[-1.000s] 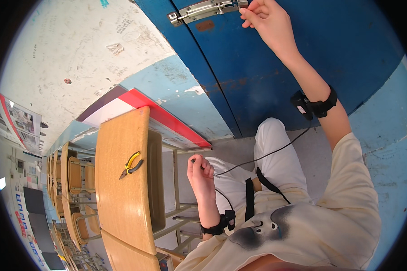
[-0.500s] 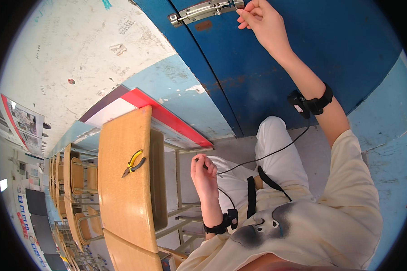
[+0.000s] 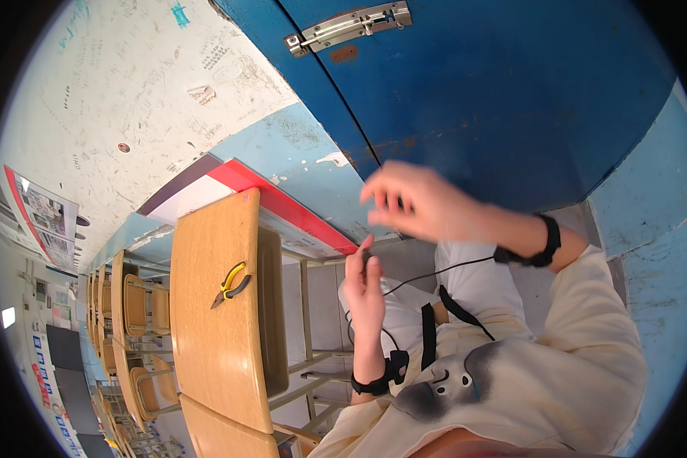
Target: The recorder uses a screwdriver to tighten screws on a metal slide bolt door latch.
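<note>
My left hand [image 3: 365, 294] is raised in front of my lap, its fingers closed around a small dark object [image 3: 366, 257] whose kind I cannot make out. Just above it and to the right, my right hand [image 3: 424, 204] is blurred by motion, its fingers bent; whether anything is between them does not show. A silver sliding door bolt [image 3: 351, 27] is fixed to the blue door [image 3: 496, 99] at the top, and neither hand touches it. Pliers with yellow and black handles [image 3: 231, 287] lie on a wooden desk [image 3: 214, 351] to my left.
A red-edged board [image 3: 282, 204] leans against the wall behind the desk. More wooden desks and chairs [image 3: 137, 305] stand in rows at the far left. Black bands sit on both wrists, and a thin black cable [image 3: 443, 271] runs between my arms.
My right hand has left the right end of the bolt and come down close to my left hand. My left hand has risen slightly and moved right.
</note>
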The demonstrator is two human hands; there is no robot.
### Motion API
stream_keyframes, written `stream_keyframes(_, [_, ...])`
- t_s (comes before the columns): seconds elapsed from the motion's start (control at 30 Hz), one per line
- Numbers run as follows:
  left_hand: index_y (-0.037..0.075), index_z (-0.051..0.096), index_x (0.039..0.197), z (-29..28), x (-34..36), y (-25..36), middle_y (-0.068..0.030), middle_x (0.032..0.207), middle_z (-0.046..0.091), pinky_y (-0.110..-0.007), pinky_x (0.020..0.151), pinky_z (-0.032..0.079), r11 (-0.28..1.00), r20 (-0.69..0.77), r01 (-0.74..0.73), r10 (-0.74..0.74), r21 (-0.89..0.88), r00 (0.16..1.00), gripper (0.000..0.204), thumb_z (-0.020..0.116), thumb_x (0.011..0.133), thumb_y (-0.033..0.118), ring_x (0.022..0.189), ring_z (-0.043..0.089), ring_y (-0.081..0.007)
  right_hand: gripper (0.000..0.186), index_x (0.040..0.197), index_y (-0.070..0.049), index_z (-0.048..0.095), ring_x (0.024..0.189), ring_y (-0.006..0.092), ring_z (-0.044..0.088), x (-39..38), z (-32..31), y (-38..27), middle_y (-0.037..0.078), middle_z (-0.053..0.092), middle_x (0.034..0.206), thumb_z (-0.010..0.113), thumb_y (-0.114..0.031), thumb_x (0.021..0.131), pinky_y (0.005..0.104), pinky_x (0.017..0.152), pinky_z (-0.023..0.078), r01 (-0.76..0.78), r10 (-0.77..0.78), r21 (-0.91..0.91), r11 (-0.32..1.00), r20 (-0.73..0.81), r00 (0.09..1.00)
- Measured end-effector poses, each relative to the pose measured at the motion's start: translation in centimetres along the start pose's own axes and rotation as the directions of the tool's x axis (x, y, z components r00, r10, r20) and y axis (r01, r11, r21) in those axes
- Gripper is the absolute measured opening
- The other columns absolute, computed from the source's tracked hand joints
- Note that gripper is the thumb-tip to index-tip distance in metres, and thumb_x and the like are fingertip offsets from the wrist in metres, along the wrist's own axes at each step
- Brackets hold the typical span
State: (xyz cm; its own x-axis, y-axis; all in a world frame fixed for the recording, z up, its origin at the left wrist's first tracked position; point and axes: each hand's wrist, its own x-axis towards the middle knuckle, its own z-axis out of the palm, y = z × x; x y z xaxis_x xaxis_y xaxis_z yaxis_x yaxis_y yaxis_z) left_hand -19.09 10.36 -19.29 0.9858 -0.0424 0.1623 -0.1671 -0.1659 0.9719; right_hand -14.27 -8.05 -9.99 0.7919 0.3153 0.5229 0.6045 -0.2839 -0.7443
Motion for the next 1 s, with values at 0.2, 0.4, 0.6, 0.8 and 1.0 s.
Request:
stream_keyframes(0.2, [0.0, 0.049, 0.124, 1.6, 1.9, 3.0, -0.0126, 0.093, 0.062, -0.034, 0.08, 0.049, 0.923, 0.065, -0.247, 0.239, 0.295, 0.969, 0.049, 0.064, 0.078, -0.007, 0.091, 0.061, -0.0266, 0.017, 0.096, -0.004, 0.06, 0.077, 0.0204, 0.06, -4.7, 1.8, 1.4, 0.009, 0.055, 0.092, 0.066, -0.014, 0.083, 0.032, 0.065, 0.047, -0.212, 0.206, 0.057, 0.976, 0.1, 0.973])
stream_keyframes(0.4, [0.003, 0.044, 0.126, 0.6, 4.5, 4.4, -0.0119, 0.096, 0.064, -0.037, 0.089, 0.043, 0.671, 0.329, -0.557, 0.449, 0.489, 0.831, 0.059, 0.073, 0.074, 0.006, 0.094, 0.06, -0.025, 0.012, 0.093, 0.002, 0.055, 0.064, 0.0136, 0.061, -5.3, 1.1, 2.7, 0.01, 0.062, 0.074, 0.062, -0.003, 0.084, 0.0288, 0.058, 0.047, -0.299, 0.314, 0.12, 0.947, -0.137, 0.939])
stream_keyframes(0.6, [0.0, 0.051, 0.117, -3.8, 7.2, 4.9, -0.0142, 0.103, 0.06, -0.039, 0.081, 0.045, 0.655, 0.485, -0.639, 0.439, 0.403, 0.756, 0.043, 0.069, 0.078, 0.007, 0.094, 0.057, -0.0313, 0.013, 0.097, 0.0, 0.055, 0.075, 0.0133, 0.067, -0.3, -7.7, 2.5, 0.01, 0.067, 0.083, 0.062, -0.002, 0.086, 0.0238, 0.068, 0.052, 0.054, -0.145, -0.15, 0.987, -0.7, 0.699])
stream_keyframes(0.8, [0.001, 0.053, 0.111, -9.9, 9.6, -1.4, -0.0169, 0.099, 0.062, -0.038, 0.08, 0.047, 0.7, 0.668, -0.537, 0.116, 0.47, 0.736, 0.031, 0.063, 0.084, 0.011, 0.094, 0.059, -0.0325, 0.013, 0.099, 0.0, 0.058, 0.078, 0.0157, 0.068, 2.8, -10.1, 2.4, 0.01, 0.068, 0.086, 0.062, -0.003, 0.086, 0.0243, 0.069, 0.053, 0.099, -0.41, -0.492, 0.865, -0.579, 0.705])
stream_keyframes(1.0, [0.0, 0.054, 0.108, -15.9, 12.2, -9.2, -0.0176, 0.095, 0.063, -0.038, 0.078, 0.049, 0.725, 0.656, -0.361, -0.165, 0.587, 0.736, 0.027, 0.061, 0.086, 0.014, 0.09, 0.061, -0.0327, 0.015, 0.098, 0.0, 0.058, 0.079, 0.0152, 0.068, 3.5, -9.7, 1.5, 0.009, 0.068, 0.086, 0.064, -0.004, 0.085, 0.024, 0.066, 0.053, 0.02, -0.465, -0.636, 0.772, -0.543, 0.699])
